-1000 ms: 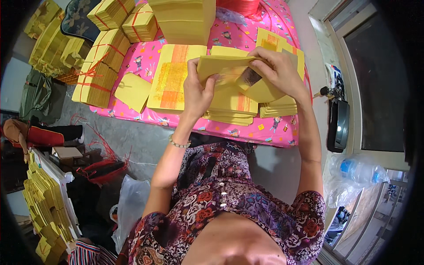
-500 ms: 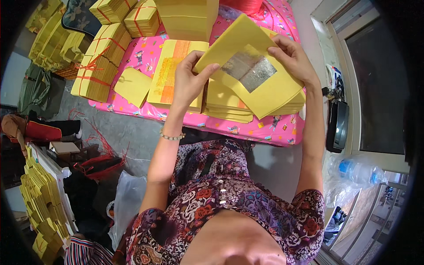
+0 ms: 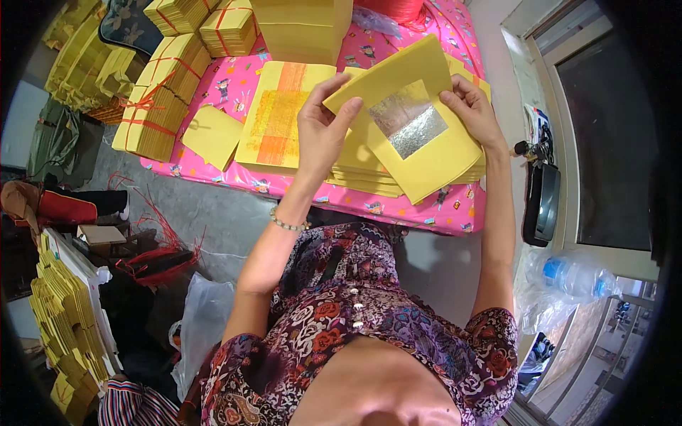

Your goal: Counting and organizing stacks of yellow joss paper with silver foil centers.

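Observation:
My left hand (image 3: 323, 131) pinches the left edge of a partly folded yellow sheet of joss paper (image 3: 419, 167) between thumb and fingers. My right hand (image 3: 474, 117) grips its right edge, thumb on top. A shiny silver foil square (image 3: 410, 121) covers the middle of the sheet and bends along the crease. The upper half stands tilted up. Beneath it lies a stack of yellow paper (image 3: 362, 182), mostly hidden by the held sheet. Just left of my left hand is another yellow stack (image 3: 264, 135) with an orange printed band.
A pink patterned cover (image 3: 227, 82) lies over the table. Yellow bundles tied with red string (image 3: 153, 117) line its left side, and a tall yellow block (image 3: 302, 32) stands behind. One loose yellow piece (image 3: 211, 136) lies near the front edge. A window (image 3: 607, 135) is at the right.
The held sheet has come slightly nearer and to the right, its upper half tilted more upright. My left hand has shifted right with it; my right hand has come slightly nearer.

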A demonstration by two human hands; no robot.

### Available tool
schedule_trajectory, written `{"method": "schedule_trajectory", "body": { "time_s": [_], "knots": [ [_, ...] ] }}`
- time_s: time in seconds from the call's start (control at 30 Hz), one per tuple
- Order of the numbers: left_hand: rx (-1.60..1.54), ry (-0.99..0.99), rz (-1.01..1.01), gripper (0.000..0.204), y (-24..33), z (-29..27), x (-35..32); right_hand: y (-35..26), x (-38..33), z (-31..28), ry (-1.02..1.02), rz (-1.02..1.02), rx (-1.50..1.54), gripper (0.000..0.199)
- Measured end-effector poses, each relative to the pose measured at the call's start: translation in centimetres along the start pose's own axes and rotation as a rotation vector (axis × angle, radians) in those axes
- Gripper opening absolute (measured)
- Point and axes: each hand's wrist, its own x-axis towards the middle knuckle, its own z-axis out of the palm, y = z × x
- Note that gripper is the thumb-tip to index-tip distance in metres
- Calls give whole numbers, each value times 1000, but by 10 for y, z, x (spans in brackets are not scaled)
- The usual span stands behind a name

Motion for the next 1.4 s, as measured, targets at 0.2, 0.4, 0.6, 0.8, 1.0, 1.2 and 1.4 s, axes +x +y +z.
{"method": "schedule_trajectory", "body": {
  "time_s": [0.2,0.4,0.6,0.8,1.0,1.2,1.4],
  "knots": [
    [296,50,153,34,-7,-3,-4,3,-9,11,26,-40,-57,14],
    [354,-3,159,34,-16,-15,-3,2,-12,15,12,132,5,14],
    [262,-17,133,34,-20,-20,-1,10,-10,17,-9,83,42,15],
    [83,48,-51,33,-16,-23,-4,2,-11,24,-44,128,70,12],
    [569,-353,-240,40,-8,-59,7,-6,-9,30,-67,-100,-263,14],
    [458,-388,-99,39,1,-43,11,-40,2,49,-174,-35,-472,20],
    [346,-370,-129,34,10,-45,7,-43,8,49,-308,17,-227,26]
  ]
}}
